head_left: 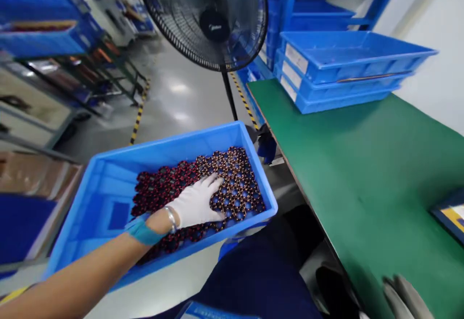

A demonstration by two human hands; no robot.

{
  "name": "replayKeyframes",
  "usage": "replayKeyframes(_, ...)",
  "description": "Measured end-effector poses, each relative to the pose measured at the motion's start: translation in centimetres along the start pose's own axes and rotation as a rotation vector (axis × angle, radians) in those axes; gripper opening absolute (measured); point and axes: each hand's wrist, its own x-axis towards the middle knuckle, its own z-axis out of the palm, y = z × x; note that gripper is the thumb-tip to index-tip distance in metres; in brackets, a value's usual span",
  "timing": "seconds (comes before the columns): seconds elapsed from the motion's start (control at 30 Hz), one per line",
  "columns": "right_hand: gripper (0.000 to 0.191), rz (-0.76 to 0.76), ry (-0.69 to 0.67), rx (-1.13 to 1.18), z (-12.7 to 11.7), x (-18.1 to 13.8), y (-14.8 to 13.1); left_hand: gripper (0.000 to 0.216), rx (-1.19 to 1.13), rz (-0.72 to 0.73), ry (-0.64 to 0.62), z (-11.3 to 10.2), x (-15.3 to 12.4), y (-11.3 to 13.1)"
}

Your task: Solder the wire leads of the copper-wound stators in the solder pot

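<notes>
My left hand (200, 202), in a white glove, reaches into a blue plastic bin (105, 183). Its thumb and fingers are spread over copper-coloured wire-wound ring coils (235, 181), touching the near side of that group; no coil shows lifted in it. Dark red ring coils (163, 188) lie packed beside them, partly under my wrist. At the lower right edge, my right hand (406, 297), also gloved, is partly cut off and a little blurred. Its visible fingers are stretched out over the green tabletop (362, 164), with nothing seen in them.
A black standing fan (213, 24) rises behind the bin. Stacked blue trays (308, 72) stand on the table's far end. A dark blue and yellow object (451, 215) lies at the right edge. Racks with blue bins (43, 43) line the left.
</notes>
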Motion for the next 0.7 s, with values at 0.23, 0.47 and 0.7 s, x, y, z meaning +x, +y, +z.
replayKeyframes(0.23,0.062,-0.294,-0.225,0.092,8.3,11.7,-4.4,0.077,-0.046,0.366,0.072,4.8,5.2,5.7)
replayKeyframes(0.47,0.055,-0.24,-0.403,0.145,11.9,14.8,-4.4,0.063,-0.003,0.44,0.058,7.1,6.3,6.2)
replayKeyframes(0.7,0.057,-0.253,-0.457,0.097,11.6,14.6,-3.9,0.042,-0.018,0.621,0.03,5.5,6.5,5.1)
